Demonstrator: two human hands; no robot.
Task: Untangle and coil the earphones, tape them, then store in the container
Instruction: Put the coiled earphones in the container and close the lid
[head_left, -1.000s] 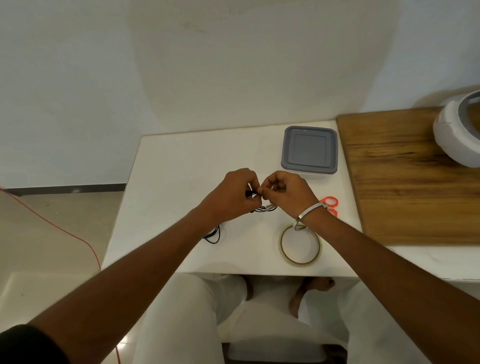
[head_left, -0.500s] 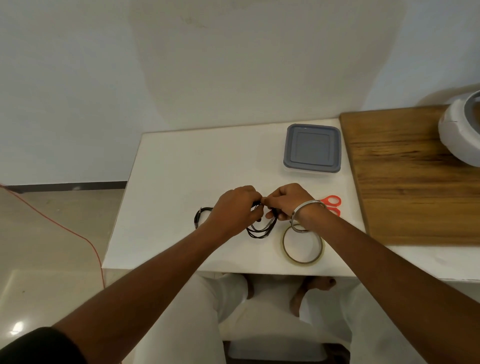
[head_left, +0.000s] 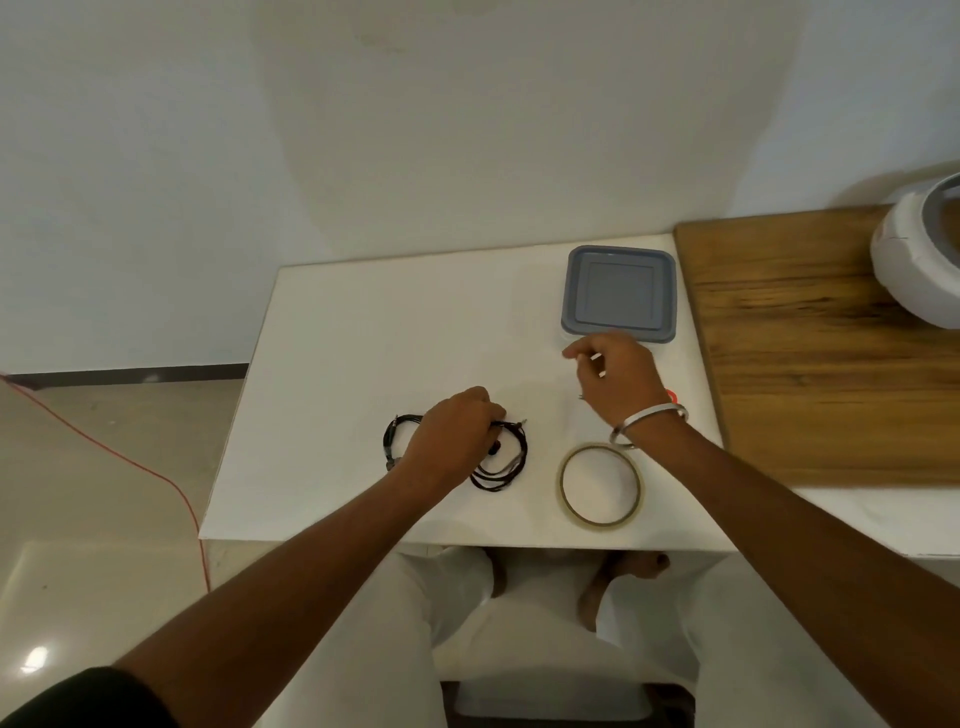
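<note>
Behind everything, a plain pale wall (head_left: 363, 130) fills the upper half of the view, meeting a glossy beige floor (head_left: 93, 519) at a dark skirting strip on the left; a thin red cable (head_left: 156, 475) runs across that floor. Against the wall stands a white rectangular table (head_left: 374, 353), and just beside its right edge lies a brown wooden board (head_left: 831, 374) with a rounded white and grey appliance (head_left: 919, 260) at its far right corner, cut off by the frame. Below the table's near edge show white trousers and bare feet.

On the table's far right sits a square grey-lidded plastic container (head_left: 619, 293), lid on. Nearer, a thin ring of clear adhesive tape (head_left: 600, 485) lies flat. A sliver of orange-red scissor handle (head_left: 672, 396) peeks out from behind the right wrist, which wears a silver metal bangle (head_left: 649, 425).

The left hand (head_left: 452, 441) rests palm down on the black wired earphones (head_left: 501, 462), fingers curled and pressing onto the cords; loops spill out on both sides of it, lying on the table, well left of the tape ring. The right hand (head_left: 618, 374) hovers apart from the earphones, just in front of the container, fingers loosely curled with something small and pale showing among them; I cannot tell whether it holds anything.
</note>
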